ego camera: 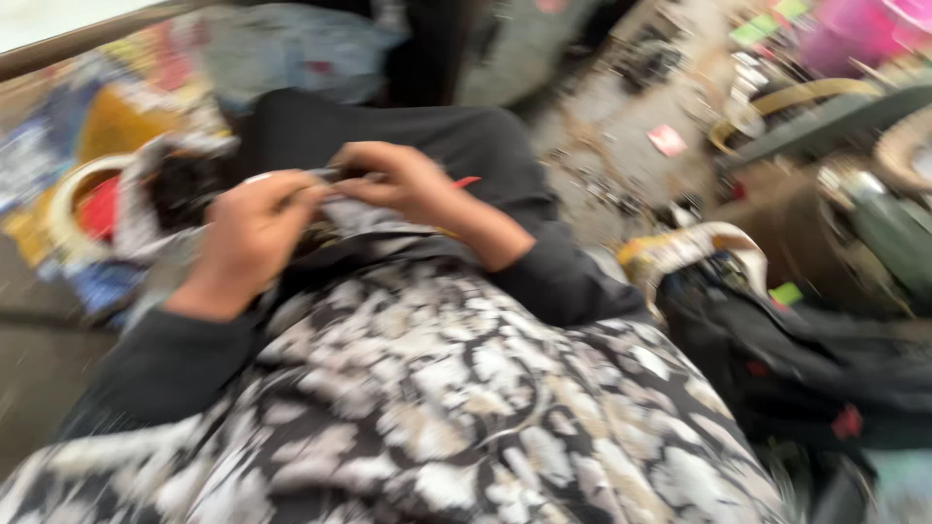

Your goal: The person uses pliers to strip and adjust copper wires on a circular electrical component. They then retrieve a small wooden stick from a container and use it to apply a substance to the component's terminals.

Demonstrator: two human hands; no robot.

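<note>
The head view is blurred by motion. My left hand [248,238] and my right hand [403,182] meet in front of me over my lap, fingers closed on a small thin grey object [325,177] held between them; its kind is too blurred to tell. A red bit [468,181] shows just beyond my right hand. Both arms wear dark sleeves. A black-and-white patterned cloth [417,388] covers my lap below the hands.
A round cream-rimmed container with red inside [83,204] sits at the left. A dark bag [806,359] lies at the right. Littered ground with scraps [621,146] stretches beyond, with a pink object [854,34] and a woven basket rim [898,146] at the far right.
</note>
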